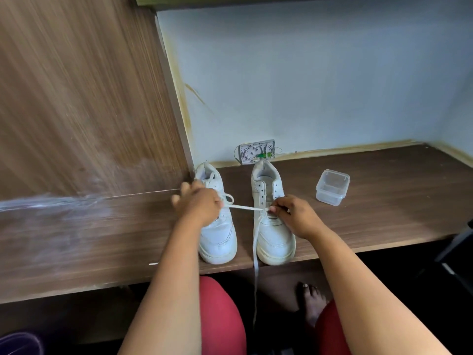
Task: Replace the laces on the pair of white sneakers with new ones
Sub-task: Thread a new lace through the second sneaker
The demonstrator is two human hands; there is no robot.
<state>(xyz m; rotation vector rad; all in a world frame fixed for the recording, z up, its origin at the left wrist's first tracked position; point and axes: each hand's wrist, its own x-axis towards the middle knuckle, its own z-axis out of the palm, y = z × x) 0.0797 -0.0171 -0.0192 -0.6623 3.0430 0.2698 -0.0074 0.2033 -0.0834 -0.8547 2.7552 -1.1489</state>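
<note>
Two white sneakers stand toes-forward on the wooden desk [384,201]: left sneaker [218,242], right sneaker [275,237]. The left hand [197,203], blurred, grip unclear, covers the left one; the right hand [294,213] pinches a white lace [245,207] stretched between them. A clear plastic container [332,187] sits right, a wall socket box [256,151] behind

Two white sneakers side by side on the wood desk, toes toward the person.
Left sneaker [217,226]: still laced, loose loops at the tongue, partly covered by a hand. Right sneaker [273,226]: upper eyelets bare, tongue showing. A white lace [245,207] runs taut from its lower eyelets across to the left sneaker; the other end [255,265] trails down past the toe and hangs over the desk edge.
</note>
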